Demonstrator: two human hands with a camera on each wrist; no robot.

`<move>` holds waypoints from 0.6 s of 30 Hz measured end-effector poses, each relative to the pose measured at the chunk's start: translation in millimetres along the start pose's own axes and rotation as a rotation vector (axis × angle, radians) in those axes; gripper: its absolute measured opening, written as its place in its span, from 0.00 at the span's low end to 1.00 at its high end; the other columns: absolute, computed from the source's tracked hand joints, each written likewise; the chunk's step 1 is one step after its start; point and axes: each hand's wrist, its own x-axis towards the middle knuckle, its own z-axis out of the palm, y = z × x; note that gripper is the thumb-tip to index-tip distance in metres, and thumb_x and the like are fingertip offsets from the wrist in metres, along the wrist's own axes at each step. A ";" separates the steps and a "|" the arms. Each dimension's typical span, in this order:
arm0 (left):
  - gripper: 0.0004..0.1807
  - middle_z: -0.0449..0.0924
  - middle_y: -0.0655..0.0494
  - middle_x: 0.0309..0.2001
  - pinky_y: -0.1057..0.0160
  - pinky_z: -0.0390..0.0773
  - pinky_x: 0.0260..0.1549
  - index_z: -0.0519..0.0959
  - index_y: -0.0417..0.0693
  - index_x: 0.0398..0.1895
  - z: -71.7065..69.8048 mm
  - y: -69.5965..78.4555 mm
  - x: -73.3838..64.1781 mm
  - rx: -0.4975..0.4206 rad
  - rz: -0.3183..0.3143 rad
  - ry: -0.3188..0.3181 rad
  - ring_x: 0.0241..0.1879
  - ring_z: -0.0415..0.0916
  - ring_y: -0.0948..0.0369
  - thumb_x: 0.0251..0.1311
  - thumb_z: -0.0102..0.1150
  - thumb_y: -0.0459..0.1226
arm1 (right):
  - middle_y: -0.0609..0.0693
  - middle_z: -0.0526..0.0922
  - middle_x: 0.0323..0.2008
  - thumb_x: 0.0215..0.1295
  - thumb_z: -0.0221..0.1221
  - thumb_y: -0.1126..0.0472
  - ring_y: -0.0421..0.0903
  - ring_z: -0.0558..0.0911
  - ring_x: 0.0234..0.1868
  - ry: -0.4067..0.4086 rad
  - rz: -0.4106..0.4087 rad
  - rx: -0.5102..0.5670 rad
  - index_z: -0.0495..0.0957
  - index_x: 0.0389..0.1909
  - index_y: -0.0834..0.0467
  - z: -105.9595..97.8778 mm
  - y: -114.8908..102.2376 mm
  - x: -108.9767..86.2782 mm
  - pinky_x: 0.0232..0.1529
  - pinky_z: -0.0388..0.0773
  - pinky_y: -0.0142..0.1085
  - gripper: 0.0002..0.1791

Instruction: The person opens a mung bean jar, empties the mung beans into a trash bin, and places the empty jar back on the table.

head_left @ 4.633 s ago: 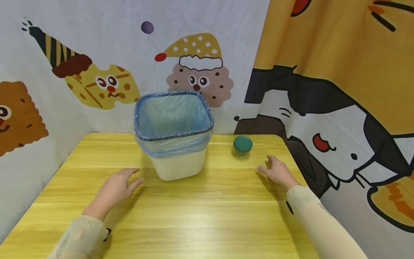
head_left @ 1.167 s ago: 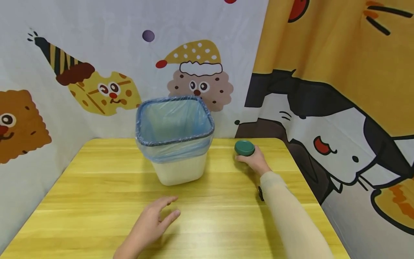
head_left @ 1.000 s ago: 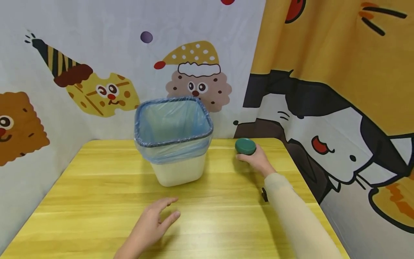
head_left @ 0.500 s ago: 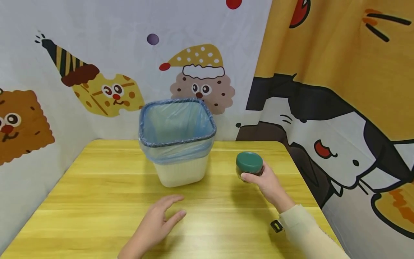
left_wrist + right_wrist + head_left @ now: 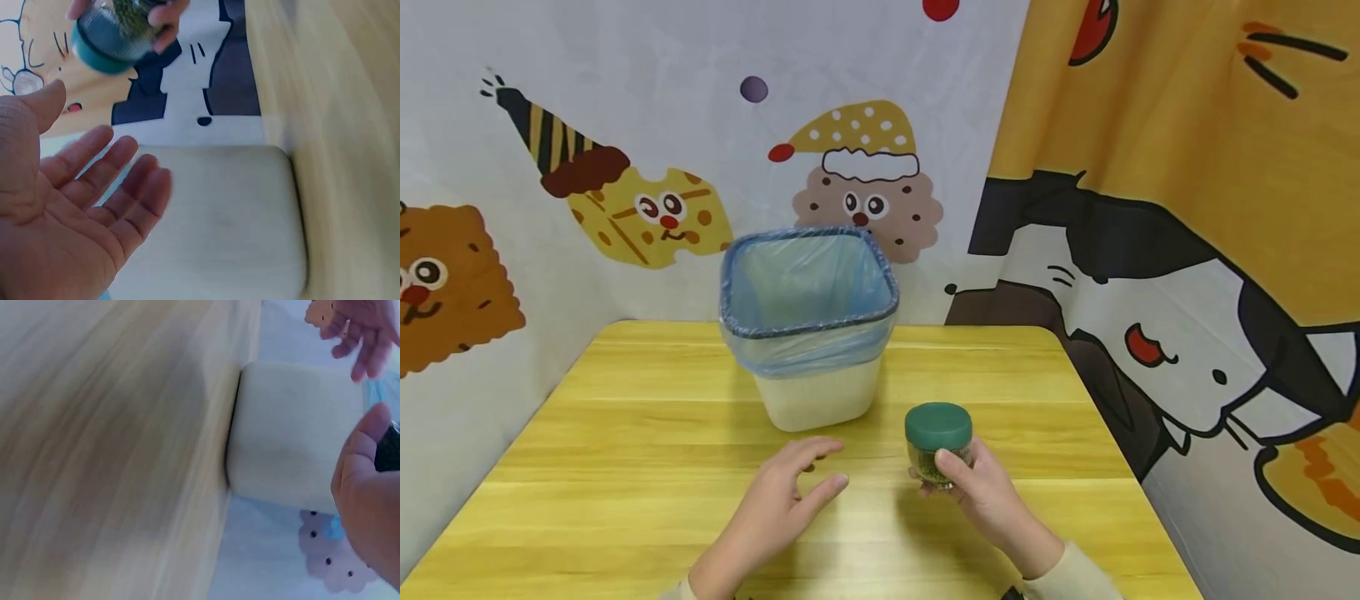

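My right hand (image 5: 996,504) grips a small clear jar (image 5: 938,427) with a green lid, raised over the table, the thumb across its near side. Dark green bits show through the jar's wall; what they are I cannot tell. Left of the jar, my left hand (image 5: 767,508) hovers with its fingers spread and loosely bent, touching nothing. In the left wrist view its palm (image 5: 69,244) shows, and the jar (image 5: 122,34) appears beyond the fingertips. Only a dark sliver of the jar (image 5: 389,449) comes into the right wrist view, beside the thumb.
Behind the hands stands a cream bin (image 5: 820,396) lined with a blue plastic bag (image 5: 812,346) folded over its rim. It rests on a yellow wood-grain table (image 5: 625,433). Cartoon-printed cloth (image 5: 662,67) hangs behind and to the right, close to the table's edges.
My right hand reached the jar at the back right, took hold of it, lifted it and brought it nearer and leftward. The left hand moved right and nearer, then slightly up.
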 end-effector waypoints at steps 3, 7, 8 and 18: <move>0.22 0.84 0.62 0.47 0.69 0.79 0.29 0.82 0.52 0.66 2.1 4.8 6.0 -0.031 0.055 0.036 0.38 0.75 0.68 0.71 0.69 0.43 | 0.51 0.82 0.58 0.82 0.56 0.60 0.47 0.85 0.54 -0.100 -0.022 -0.013 0.62 0.75 0.62 9.2 2.2 1.6 0.54 0.87 0.44 0.27; 0.26 0.72 0.65 0.36 0.71 0.72 0.22 0.79 0.52 0.70 4.3 14.1 16.6 -0.108 0.068 0.032 0.30 0.67 0.66 0.70 0.70 0.43 | 0.50 0.82 0.58 0.80 0.57 0.62 0.46 0.83 0.53 -0.160 -0.029 -0.024 0.65 0.74 0.61 16.4 5.5 2.8 0.56 0.86 0.45 0.26; 0.28 0.72 0.65 0.37 0.71 0.71 0.22 0.78 0.53 0.71 4.2 17.0 20.2 -0.126 0.067 0.021 0.29 0.66 0.65 0.70 0.70 0.45 | 0.51 0.82 0.58 0.80 0.57 0.63 0.46 0.83 0.53 -0.173 -0.038 -0.025 0.65 0.74 0.61 17.3 5.7 3.2 0.55 0.86 0.45 0.26; 0.34 0.83 0.54 0.56 0.69 0.75 0.25 0.76 0.51 0.73 1.6 27.9 49.9 -0.288 0.201 -0.103 0.31 0.71 0.63 0.68 0.71 0.53 | 0.51 0.84 0.62 0.81 0.54 0.63 0.42 0.85 0.56 -0.347 -0.069 0.099 0.62 0.77 0.63 25.6 -3.0 10.2 0.56 0.86 0.41 0.28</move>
